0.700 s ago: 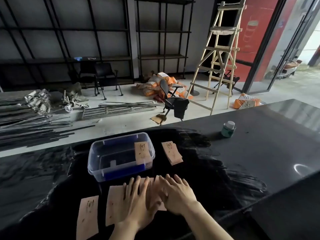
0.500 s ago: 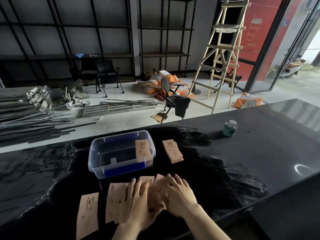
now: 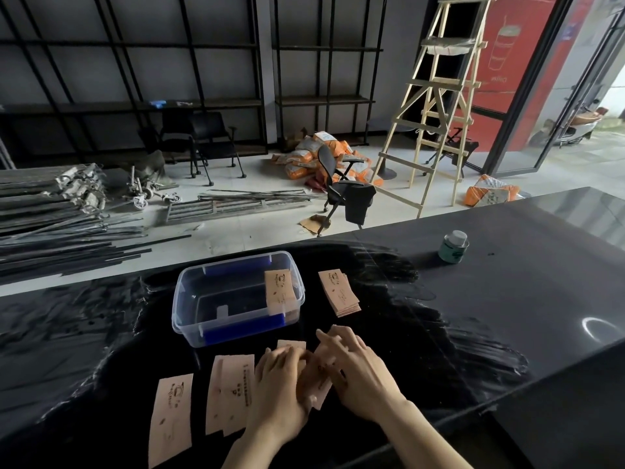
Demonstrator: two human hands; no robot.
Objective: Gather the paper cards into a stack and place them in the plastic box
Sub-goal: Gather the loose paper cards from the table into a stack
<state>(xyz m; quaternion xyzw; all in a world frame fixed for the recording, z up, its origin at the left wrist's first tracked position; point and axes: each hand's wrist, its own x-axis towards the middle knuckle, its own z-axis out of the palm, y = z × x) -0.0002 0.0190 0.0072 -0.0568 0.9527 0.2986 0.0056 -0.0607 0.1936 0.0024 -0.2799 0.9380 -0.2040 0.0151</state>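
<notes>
Tan paper cards lie on a black counter. A single card (image 3: 170,418) rests at the near left, and two overlapping cards (image 3: 230,392) lie beside it. My left hand (image 3: 280,394) and my right hand (image 3: 358,370) meet over more cards (image 3: 316,389), pinching them together between the fingers. Behind them stands a clear plastic box (image 3: 189,299) with blue clips, and one card (image 3: 280,291) leans inside its right end. A small stack of cards (image 3: 340,292) sits on the counter to the right of the box.
A small green jar with a white lid (image 3: 453,247) stands at the far right of the counter (image 3: 507,299). Beyond the counter's far edge the floor holds metal bars, chairs, orange sacks and a wooden ladder (image 3: 436,106).
Both hands went from lying flat on the cards to curling around them and drawing them together. The cards under my fingers have bunched toward the middle.
</notes>
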